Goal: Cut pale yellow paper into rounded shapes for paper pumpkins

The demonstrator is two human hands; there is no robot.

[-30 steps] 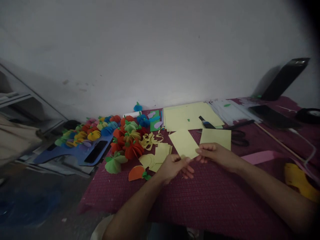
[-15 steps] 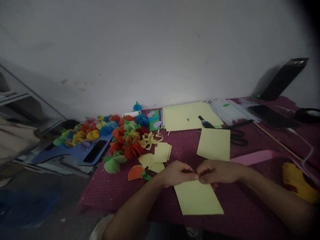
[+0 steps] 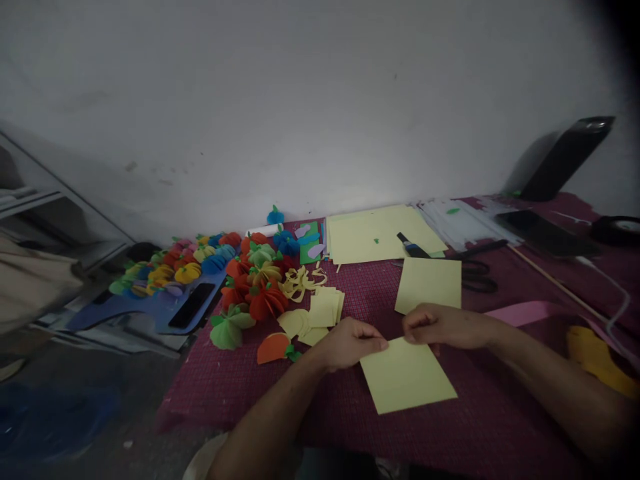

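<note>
A pale yellow sheet of paper lies at the front of the table, tilted a little. My left hand pinches its far left corner between thumb and fingers. At the far right corner, my right hand grips the same sheet, its thumb and fingertips closed on the edge. Just behind the right hand rests another yellow sheet, partly covered by that hand. Left of my left hand are small yellow paper squares, yellow rounded cutouts and an orange folded paper piece with a green leaf.
Colourful paper pumpkins crowd the left side, more on a blue board with a black phone. Large yellow sheets, a cutter knife, scissors, a pink strip and a yellow tool lie around.
The sheet has shifted slightly right and away from me, with its near edge turned. My hands have moved apart along its far edge, the right one going up and right.
</note>
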